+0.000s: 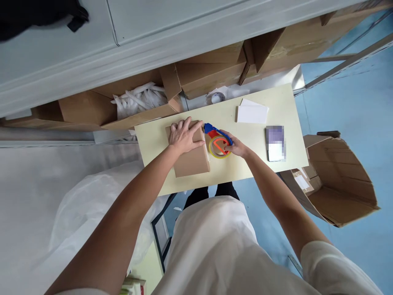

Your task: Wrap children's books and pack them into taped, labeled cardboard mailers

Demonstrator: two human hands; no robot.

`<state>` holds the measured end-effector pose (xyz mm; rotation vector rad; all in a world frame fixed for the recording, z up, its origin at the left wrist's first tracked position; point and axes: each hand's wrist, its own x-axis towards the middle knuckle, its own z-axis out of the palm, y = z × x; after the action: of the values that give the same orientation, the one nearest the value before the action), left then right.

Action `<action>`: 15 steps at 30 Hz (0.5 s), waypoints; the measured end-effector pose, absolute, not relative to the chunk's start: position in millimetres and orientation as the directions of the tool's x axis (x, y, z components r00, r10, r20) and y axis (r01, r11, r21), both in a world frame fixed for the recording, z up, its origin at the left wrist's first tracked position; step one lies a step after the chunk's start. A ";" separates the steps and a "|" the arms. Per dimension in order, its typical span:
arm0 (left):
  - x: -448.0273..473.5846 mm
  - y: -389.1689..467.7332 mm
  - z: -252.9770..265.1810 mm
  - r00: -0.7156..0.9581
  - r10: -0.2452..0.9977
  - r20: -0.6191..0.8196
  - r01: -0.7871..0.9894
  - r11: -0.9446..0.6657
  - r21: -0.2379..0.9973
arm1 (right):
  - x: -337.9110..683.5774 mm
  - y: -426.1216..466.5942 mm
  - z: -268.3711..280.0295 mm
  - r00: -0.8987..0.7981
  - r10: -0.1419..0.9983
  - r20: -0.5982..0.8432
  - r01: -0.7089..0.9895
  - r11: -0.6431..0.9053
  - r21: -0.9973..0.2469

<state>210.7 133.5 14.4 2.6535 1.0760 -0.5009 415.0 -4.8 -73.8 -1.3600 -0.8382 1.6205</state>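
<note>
A small brown cardboard box (193, 162) lies on the pale yellow table (251, 162). My left hand (184, 137) rests flat on the top of the box, its fingers spread towards the far edge. In my right hand (235, 145) is a tape dispenser (226, 137) with a blue and red body and a roll of yellowish tape. Its blue head is at the right side of the box, near the far corner. Whether the tape touches the cardboard I cannot tell.
White cards (252, 114) and a partly pixelated phone-like object (275, 143) lie on the table's right. Behind stand open cartons, one with white wrapped items (141, 100), and a tape roll (217, 97). A large open carton (344, 184) stands right; translucent plastic (92, 205) left.
</note>
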 end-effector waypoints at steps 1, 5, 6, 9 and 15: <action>211.2 132.9 15.0 0.665 0.630 -0.402 0.710 -0.700 0.078 | 416.7 -18.1 -73.7 -0.096 0.906 -0.413 -0.166 -0.423 -0.891; 213.1 129.4 18.8 0.635 0.651 -0.417 0.732 -0.679 0.054 | 413.0 -92.7 -68.9 -0.252 0.869 -0.426 -0.107 -0.463 -0.880; 213.6 128.3 19.9 0.627 0.656 -0.420 0.738 -0.673 0.051 | 408.7 -112.7 -68.1 -0.260 0.857 -0.445 -0.102 -0.483 -0.870; 214.7 125.8 21.5 0.611 0.671 -0.420 0.754 -0.656 0.050 | 389.0 -160.3 -70.0 -0.266 0.827 -0.495 -0.172 -0.546 -0.820; 199.3 127.0 8.2 0.387 0.848 -0.361 0.911 -0.413 0.005 | 359.7 -154.6 -75.7 -0.005 0.870 -0.494 -0.246 -0.480 -0.842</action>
<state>199.3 127.0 8.2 2.4414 1.5712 -0.4520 359.7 -154.6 -75.7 -1.4015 -0.6945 1.6284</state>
